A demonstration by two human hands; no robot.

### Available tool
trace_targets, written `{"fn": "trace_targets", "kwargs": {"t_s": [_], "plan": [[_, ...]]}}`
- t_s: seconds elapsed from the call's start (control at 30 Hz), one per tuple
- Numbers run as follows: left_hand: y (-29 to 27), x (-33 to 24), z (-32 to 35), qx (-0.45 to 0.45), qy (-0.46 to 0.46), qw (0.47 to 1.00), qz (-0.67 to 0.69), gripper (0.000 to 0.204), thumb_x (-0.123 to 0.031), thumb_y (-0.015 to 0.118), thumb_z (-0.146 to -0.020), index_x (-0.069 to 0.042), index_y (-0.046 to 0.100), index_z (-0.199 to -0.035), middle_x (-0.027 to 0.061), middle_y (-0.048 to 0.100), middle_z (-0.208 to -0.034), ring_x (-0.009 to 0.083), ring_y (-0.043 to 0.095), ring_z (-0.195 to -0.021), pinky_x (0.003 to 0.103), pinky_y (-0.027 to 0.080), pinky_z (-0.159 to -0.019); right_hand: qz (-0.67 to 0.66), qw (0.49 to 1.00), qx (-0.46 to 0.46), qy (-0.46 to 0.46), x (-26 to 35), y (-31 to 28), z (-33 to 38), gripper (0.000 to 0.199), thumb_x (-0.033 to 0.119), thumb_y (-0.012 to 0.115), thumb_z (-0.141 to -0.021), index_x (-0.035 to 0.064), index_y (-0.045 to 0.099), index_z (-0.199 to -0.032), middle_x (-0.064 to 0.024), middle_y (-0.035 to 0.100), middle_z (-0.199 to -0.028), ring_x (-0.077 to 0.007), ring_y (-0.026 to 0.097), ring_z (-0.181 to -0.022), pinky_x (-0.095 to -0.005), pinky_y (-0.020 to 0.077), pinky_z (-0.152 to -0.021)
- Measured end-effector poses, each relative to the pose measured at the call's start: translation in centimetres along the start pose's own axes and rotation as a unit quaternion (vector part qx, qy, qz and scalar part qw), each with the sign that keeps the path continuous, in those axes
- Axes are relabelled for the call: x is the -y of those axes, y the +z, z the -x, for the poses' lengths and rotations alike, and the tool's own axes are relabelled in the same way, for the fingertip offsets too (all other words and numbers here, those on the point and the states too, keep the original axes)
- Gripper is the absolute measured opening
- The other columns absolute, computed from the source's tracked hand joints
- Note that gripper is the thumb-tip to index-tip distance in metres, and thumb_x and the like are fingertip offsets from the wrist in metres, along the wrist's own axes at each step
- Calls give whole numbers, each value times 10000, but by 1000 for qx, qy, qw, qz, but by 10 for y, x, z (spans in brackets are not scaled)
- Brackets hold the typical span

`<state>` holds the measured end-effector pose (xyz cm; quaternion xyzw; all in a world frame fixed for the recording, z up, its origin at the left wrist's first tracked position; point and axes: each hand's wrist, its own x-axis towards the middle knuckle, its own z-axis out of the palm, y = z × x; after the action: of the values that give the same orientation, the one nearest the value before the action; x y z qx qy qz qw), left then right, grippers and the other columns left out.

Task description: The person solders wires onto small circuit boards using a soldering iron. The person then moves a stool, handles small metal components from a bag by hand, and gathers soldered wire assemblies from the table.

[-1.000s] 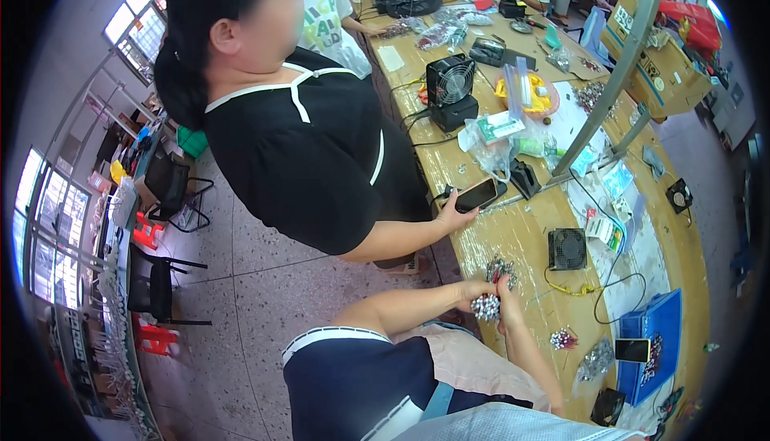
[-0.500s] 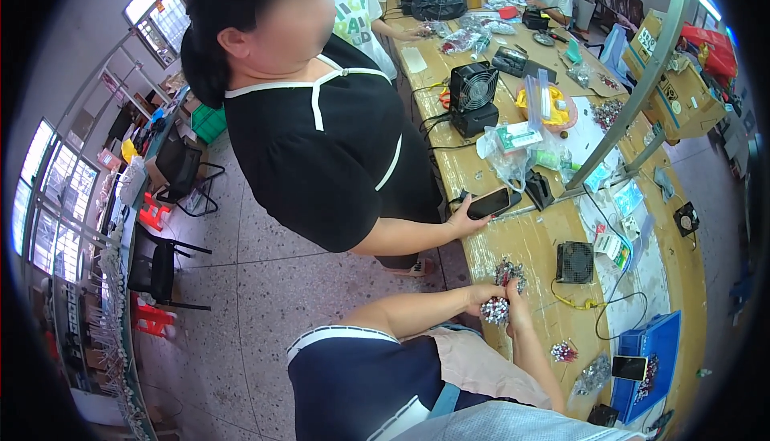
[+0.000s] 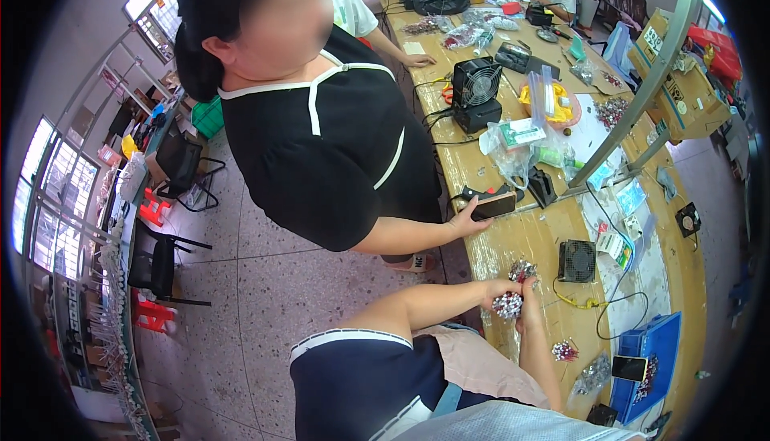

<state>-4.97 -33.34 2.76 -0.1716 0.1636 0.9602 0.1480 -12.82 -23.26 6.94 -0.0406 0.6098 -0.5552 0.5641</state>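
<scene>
While both hands, left hand [image 3: 499,290] and right hand [image 3: 529,313], are closing around a bunch of small shiny parts [image 3: 508,305] just above the tabletop [image 3: 513,236] edge, it is looking light, loose and spillable, best cupped underneath.

Just beyond our hands we see a small black fan [image 3: 577,260] lying on the wooden bench [image 3: 529,232], with a yellow cable [image 3: 579,303] beside it. Further off, a co-worker's hand [image 3: 463,220] rests on a dark phone [image 3: 492,204]. Nearer us, to the right, a blue tray [image 3: 654,345] carries another phone [image 3: 630,368]. A larger black fan [image 3: 476,92] stands well beyond.
</scene>
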Motion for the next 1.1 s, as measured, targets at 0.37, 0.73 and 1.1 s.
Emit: {"fn": "trace_targets", "kwargs": {"t_s": [0.37, 0.73, 1.1], "plan": [[-19, 18, -9, -25, -1, 999, 20, 249, -289, 595, -868, -50, 644, -919, 84, 688, -867, 206, 664, -753, 364, 553, -736, -48, 999, 3, 15, -25, -12, -15, 758, 664, 416, -872, -14, 524, -1194, -116, 622, -1061, -205, 622, -935, -351, 512, -795], [15, -12, -29, -23, -22, 996, -81, 267, -336, 603, -850, -76, 662, -853, 79, 696, -814, 203, 667, -669, 363, 562, -637, -90, 995, 8, -31, 12, -21, 0, 717, 668, 449, -853, 28, 558, -1158, -102, 628, -1064, -215, 614, -965, -373, 502, -828], [8, 35, -11, -11, -67, 994, -91, 552, -562, 607, -821, -46, 617, -1015, 92, 672, -949, 212, 648, -839, 363, 535, -761, -57, 995, 53, 55, -43, -56, 15, 627, 424, 686, -827, -1, 473, -1235, -103, 599, -1102, -210, 605, -967, -353, 503, -812]]}}
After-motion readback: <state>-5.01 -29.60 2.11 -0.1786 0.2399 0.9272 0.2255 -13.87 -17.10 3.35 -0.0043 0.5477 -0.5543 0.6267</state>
